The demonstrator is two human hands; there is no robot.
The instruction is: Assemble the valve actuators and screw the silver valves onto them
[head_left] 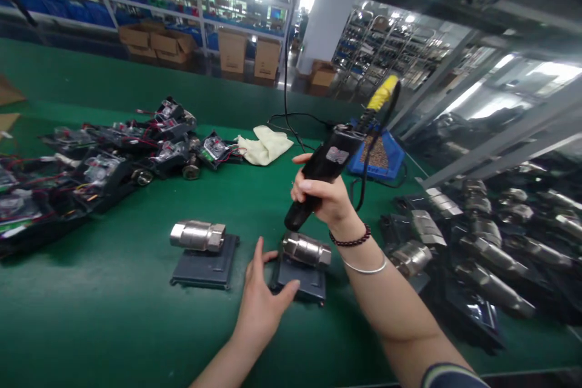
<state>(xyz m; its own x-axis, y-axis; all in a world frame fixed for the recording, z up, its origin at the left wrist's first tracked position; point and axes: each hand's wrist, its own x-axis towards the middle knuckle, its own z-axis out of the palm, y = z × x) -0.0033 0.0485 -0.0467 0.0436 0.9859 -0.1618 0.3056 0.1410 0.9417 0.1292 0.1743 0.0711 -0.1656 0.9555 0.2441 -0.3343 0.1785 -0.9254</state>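
Observation:
My right hand (pixel 325 197) is wrapped around a black electric screwdriver (pixel 328 157), its cord end with a yellow sleeve (pixel 383 94) pointing up and away. The tool's lower end hangs tilted just above a metal valve body (pixel 307 250) that lies on a dark grey plate (pixel 302 284). Beside that plate's left edge is my left hand (pixel 261 300), thumb and fingers spread, the thumb overlapping the plate; whether it presses on it I cannot tell. To the left, a second metal valve body (pixel 197 235) rests on another dark plate (pixel 203 270).
Wired black housings (pixel 97 170) are heaped at the left. A pale cloth (pixel 264 145) lies farther back, and a blue tray of small brown pieces (pixel 378 154) stands behind my right hand. Several metal-bodied units (pixel 486 242) crowd the right side of the green table (pixel 136 327).

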